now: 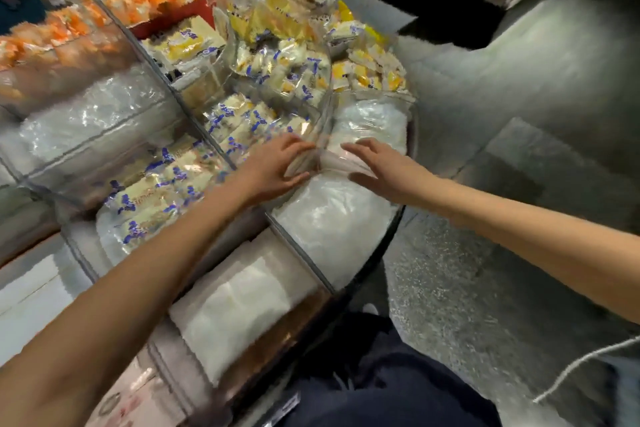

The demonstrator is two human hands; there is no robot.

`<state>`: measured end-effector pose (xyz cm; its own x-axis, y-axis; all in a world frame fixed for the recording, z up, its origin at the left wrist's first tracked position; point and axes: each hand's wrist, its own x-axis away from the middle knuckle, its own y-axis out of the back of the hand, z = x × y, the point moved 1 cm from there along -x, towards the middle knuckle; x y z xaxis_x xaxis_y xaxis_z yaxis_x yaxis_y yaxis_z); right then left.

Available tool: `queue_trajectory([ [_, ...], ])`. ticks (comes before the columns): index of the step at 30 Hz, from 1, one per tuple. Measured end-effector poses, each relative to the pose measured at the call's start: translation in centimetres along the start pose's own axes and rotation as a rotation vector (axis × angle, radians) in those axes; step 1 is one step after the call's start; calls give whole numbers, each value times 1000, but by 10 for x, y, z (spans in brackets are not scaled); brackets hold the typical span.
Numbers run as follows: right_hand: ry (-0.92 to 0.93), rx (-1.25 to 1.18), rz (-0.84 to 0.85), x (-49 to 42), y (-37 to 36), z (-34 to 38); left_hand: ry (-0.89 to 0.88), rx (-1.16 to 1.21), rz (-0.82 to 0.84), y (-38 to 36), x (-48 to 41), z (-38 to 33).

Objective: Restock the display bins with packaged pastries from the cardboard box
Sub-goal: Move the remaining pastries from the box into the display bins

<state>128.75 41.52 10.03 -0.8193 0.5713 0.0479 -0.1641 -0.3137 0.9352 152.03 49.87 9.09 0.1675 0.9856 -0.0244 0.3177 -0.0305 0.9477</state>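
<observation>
The display bins (180,104), clear-walled compartments on a rounded stand, fill the frame from 9 o'clock through 12. The grey speckled floor (485,253) takes the side from 2 to 5 o'clock. The person's dark trousers (381,385) show at 6 o'clock.

Crumpled white plastic bags (332,215) lie in the compartment just below centre, with more of the same at 9 o'clock. The packaged pastries (156,198), pale with blue print, are heaped in the bins from 8 o'clock up to the centre. Yellow packets (277,21) are piled at 12 o'clock and orange packets (145,0) at 11.

Both bare arms reach in to the middle, which is blurred. The left hand (277,166) has its fingers spread and its thumb apart, either side of a packet at the bin's corner; whether it grips the packet I cannot tell. The right hand (377,166), just beside it across the clear divider, has straight, spread fingers above the white plastic.

A thin white cord (581,364) trails at 4 o'clock.
</observation>
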Motion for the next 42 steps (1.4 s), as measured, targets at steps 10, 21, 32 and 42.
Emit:
queue_trajectory([
  [10, -492, 6, -200, 182, 44, -83, -590, 21, 31, -53, -125, -169],
  [21, -909, -14, -290, 420, 64, -179, -977, 76, 193, -133, -221, -432],
  [32, -1258, -77, -380, 643, 93, -290, -1182, 130, 317, -225, -291, -688],
  [42, -1421, -139, -427, 718, 88, -384, -1269, 139, 462, -304, -361, -826],
])
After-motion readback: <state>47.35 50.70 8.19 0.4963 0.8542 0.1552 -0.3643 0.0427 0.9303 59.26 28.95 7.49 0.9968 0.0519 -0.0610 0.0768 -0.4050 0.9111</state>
